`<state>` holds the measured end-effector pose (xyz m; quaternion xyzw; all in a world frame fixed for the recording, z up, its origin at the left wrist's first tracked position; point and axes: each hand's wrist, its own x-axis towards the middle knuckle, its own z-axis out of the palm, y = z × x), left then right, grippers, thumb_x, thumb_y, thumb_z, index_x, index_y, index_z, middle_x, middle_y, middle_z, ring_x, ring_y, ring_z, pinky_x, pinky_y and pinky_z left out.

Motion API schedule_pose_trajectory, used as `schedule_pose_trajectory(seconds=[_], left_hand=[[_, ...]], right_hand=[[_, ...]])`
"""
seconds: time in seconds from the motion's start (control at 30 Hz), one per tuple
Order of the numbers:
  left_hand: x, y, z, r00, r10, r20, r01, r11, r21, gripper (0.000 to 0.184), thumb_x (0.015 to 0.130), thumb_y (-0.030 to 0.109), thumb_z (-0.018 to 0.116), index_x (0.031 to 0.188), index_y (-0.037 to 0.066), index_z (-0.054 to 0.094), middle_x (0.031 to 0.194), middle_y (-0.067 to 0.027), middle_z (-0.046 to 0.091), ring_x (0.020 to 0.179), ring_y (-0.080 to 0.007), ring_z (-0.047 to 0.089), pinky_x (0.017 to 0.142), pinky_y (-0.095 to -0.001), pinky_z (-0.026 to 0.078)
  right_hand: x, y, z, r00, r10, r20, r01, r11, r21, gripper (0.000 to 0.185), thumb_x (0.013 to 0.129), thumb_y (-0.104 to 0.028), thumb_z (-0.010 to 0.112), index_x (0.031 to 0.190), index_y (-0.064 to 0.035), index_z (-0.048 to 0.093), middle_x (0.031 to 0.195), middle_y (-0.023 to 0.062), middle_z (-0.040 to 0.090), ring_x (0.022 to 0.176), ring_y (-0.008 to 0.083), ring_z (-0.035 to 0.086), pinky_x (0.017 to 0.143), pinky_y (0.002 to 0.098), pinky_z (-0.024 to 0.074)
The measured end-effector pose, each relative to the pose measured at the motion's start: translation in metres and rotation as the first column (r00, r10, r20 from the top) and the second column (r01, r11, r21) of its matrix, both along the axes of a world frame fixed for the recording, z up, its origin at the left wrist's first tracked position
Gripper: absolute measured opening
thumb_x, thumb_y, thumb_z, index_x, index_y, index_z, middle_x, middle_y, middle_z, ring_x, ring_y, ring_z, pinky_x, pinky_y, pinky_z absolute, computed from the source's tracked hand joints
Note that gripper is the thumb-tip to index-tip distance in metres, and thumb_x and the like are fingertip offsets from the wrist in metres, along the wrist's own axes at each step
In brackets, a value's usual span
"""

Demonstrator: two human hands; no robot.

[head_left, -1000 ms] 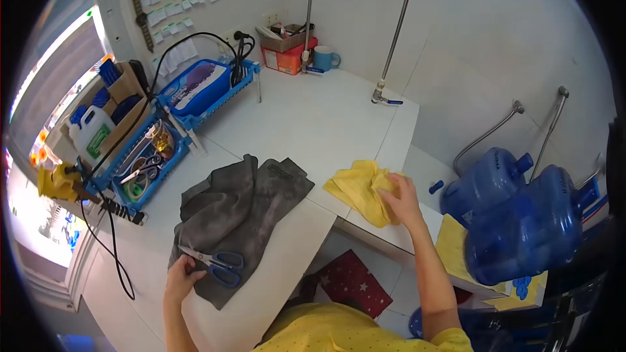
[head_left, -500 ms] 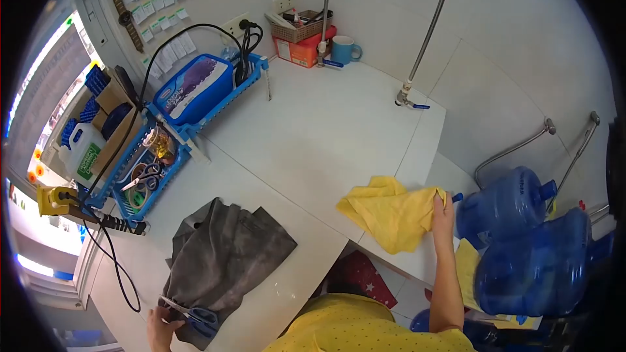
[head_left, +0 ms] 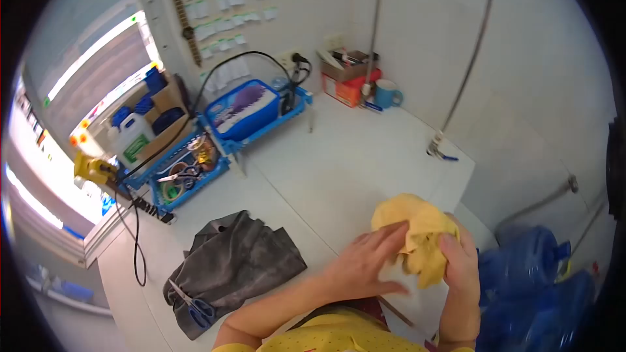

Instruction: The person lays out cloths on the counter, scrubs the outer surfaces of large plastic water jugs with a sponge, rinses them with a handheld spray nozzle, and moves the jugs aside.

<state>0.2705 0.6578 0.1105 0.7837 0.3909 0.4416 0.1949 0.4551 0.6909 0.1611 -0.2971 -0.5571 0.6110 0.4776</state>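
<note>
A yellow cloth (head_left: 417,228) is bunched up above the right part of the white table. My right hand (head_left: 460,255) grips it from the right, with the thumb on the near side. On the cloth's left side is my left hand (head_left: 372,257), open with the fingers stretched and the thumb apart. Its fingertips reach the cloth's edge, though blur hides whether they press on it. A crumpled dark grey cloth (head_left: 241,264) lies on the table to the left. Blue-handled scissors (head_left: 197,309) rest on its lower left corner, away from both hands.
Blue baskets (head_left: 225,168) with scissors, tape and a blue tub line the left back. A mug (head_left: 387,94) and a red box (head_left: 345,88) stand in the far corner. A valve pipe (head_left: 438,143) rises at the table's right edge. Large blue water bottles (head_left: 521,261) are at right.
My left hand has left the scissors and crossed right to the yellow cloth. My right hand has lifted the cloth, which is now bunched. The camera view has shifted.
</note>
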Motion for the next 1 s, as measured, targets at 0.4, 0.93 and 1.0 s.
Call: schedule_pose_trajectory(seconds=[0.4, 0.93, 1.0], left_hand=[[-0.086, 0.037, 0.085, 0.999, -0.004, -0.05, -0.007, 0.973, -0.231, 0.022, 0.078, -0.001, 0.057, 0.098, 0.005, 0.06, 0.087, -0.008, 0.059, 0.08, -0.0233, 0.06, 0.069, -0.031, 0.048], [-0.089, 0.234, 0.138, 0.957, 0.273, 0.101, -0.285, 0.948, 0.139, 0.019, 0.084, 0.011, 0.051, 0.1, 0.003, 0.058, 0.09, -0.013, 0.063, 0.088, -0.026, 0.06, 0.077, -0.0327, 0.046], [-0.1, 0.234, 0.127, 0.964, 0.263, 0.039, -0.266, 0.957, 0.12, 0.018, 0.085, 0.011, 0.051, 0.1, 0.004, 0.058, 0.088, -0.0108, 0.062, 0.085, -0.0228, 0.06, 0.076, -0.0314, 0.046]], right_hand=[[0.045, 0.042, 0.043, 0.911, -0.02, 0.412, -0.08, 0.971, 0.225, 0.02, 0.075, -0.009, 0.06, 0.092, 0.0012, 0.056, 0.087, 0.0058, 0.058, 0.08, 0.0115, 0.055, 0.07, 0.0239, 0.0426], [0.077, 0.209, 0.075, 0.529, -0.816, 0.234, 0.256, 0.416, 0.873, 0.019, 0.087, 0.001, 0.049, 0.104, -0.002, 0.056, 0.083, 0.0046, 0.059, 0.071, 0.0102, 0.051, 0.066, 0.0238, 0.043], [0.076, 0.195, 0.073, 0.571, -0.765, 0.298, 0.266, 0.516, 0.815, 0.019, 0.086, -0.002, 0.052, 0.104, -0.0004, 0.058, 0.082, 0.0045, 0.059, 0.073, 0.0099, 0.051, 0.068, 0.0223, 0.043]])
